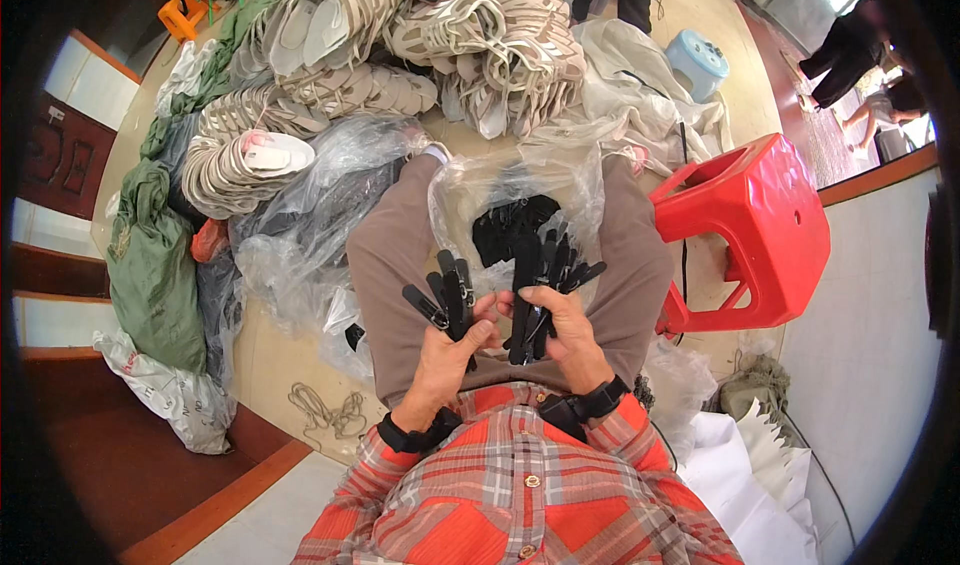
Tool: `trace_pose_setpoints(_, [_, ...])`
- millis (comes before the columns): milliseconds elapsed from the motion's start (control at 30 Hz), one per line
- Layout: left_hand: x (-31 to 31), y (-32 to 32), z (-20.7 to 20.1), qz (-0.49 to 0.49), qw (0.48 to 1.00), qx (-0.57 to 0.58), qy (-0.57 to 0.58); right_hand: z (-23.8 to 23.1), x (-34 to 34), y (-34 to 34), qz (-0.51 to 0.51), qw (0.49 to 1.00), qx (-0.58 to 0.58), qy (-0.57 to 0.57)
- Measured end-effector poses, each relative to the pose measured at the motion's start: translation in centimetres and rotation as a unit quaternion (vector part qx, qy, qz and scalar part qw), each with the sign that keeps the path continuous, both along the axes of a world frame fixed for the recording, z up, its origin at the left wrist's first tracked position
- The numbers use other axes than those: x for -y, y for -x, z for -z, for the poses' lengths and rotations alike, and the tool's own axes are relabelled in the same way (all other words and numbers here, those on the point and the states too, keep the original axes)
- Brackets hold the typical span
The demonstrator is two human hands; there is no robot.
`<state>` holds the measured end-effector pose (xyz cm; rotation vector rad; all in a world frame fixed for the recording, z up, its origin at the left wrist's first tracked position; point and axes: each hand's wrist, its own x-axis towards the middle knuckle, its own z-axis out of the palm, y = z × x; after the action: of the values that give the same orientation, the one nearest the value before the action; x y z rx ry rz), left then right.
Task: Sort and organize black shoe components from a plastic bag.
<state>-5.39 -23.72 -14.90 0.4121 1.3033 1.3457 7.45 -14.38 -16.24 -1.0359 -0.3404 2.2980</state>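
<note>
My left hand [440, 365] is closed around a fanned bundle of black straps [455, 290] with small silver buckles. A second bundle of black buckled straps [524, 315] is gripped in my right hand [568, 333], its ends sticking out above and below the fingers. The fingertips of both hands come close together between the two bundles. Between my knees, just beyond the hands, lies a clear plastic bag [450, 200] with more black pieces [505, 230] in it. Both my wrists wear black bands.
Stacks of beige strappy shoe uppers [520, 45] are heaped ahead, with clear plastic sheeting [320, 215] nearer. A red plastic stool [770, 235] lies at my right; a light blue stool [697, 65] is beyond. Green sacks [155, 265] lie left. Other people's legs [835, 55] show far right.
</note>
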Motion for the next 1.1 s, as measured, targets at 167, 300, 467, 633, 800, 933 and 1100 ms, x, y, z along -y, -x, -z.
trace_pose_setpoints(167, [0.5, 1.4, 0.1, 0.034, 0.994, 0.095, 0.036, 1.1, -0.2, -0.8, 0.005, 0.999, 0.039, -0.033])
trace_pose_setpoints(300, [0.9, 1.8, 1.1, 0.028, 0.983, 0.179, -0.023, 0.5, 0.3, 0.3, -0.008, 0.998, 0.008, -0.069])
trace_pose_setpoints(467, [0.8, 1.3, 0.8, -0.001, 0.993, 0.118, -0.017, 1.2, 0.8, 0.5, -0.051, 0.998, 0.015, -0.027])
trace_pose_setpoints(633, [0.5, 1.1, 0.4, -0.012, 0.998, 0.065, 0.023, -0.6, 0.7, 1.1, -0.056, 0.998, -0.024, -0.029])
trace_pose_setpoints(800, [0.2, 0.9, -0.7, 0.055, 0.997, -0.006, 0.049, -0.4, 0.9, 1.2, -0.057, 0.996, -0.046, -0.057])
trace_pose_setpoints(933, [0.3, 1.0, -0.4, 0.059, 0.997, -0.007, 0.051, -0.3, 0.7, 1.1, -0.063, 0.994, -0.047, -0.072])
trace_pose_setpoints(1100, [0.2, 0.6, 0.1, 0.029, 0.999, 0.021, -0.01, 0.2, 0.4, 0.9, -0.027, 0.999, -0.021, -0.021])
